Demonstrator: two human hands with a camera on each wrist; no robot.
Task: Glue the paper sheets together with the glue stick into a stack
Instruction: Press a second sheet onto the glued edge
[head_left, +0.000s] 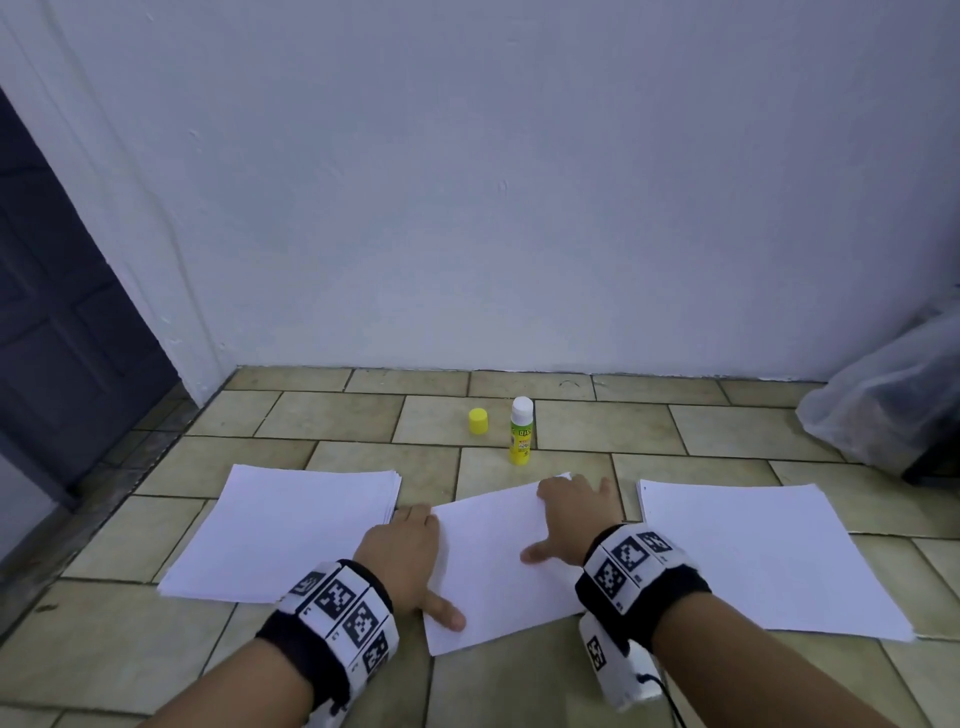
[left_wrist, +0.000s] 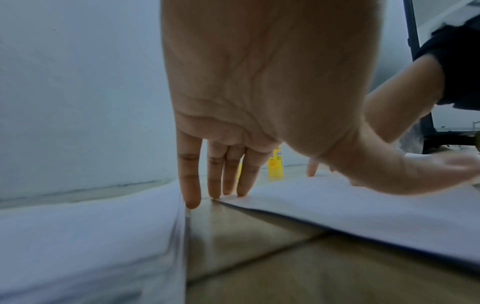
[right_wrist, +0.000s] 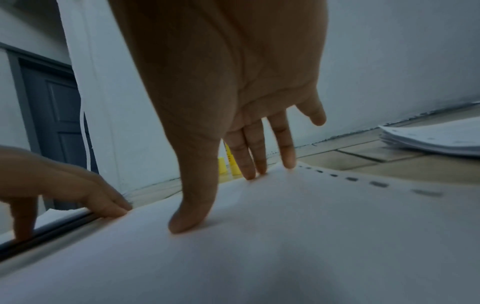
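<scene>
Three lots of white paper are lying on the tiled floor (head_left: 545, 423) — a middle sheet (head_left: 493, 551) skewed between two stacks (head_left: 291, 525) (head_left: 753, 551). Left hand (head_left: 405, 551) and right hand (head_left: 569, 512), fingers straight, are pressing it flat. Beyond them one uncapped glue stick (head_left: 521, 430) is standing upright beside its yellow cap (head_left: 478, 421).

The sheets (head_left: 498, 551) are seen to be thin, matt white paper; the floor (head_left: 545, 415) is laid in smooth, faintly glossy tiles; the glue stick (head_left: 521, 431) and its cap (head_left: 478, 421) appear as glossy plastic; a translucent plastic bag (head_left: 883, 400) is seen crinkled.
</scene>
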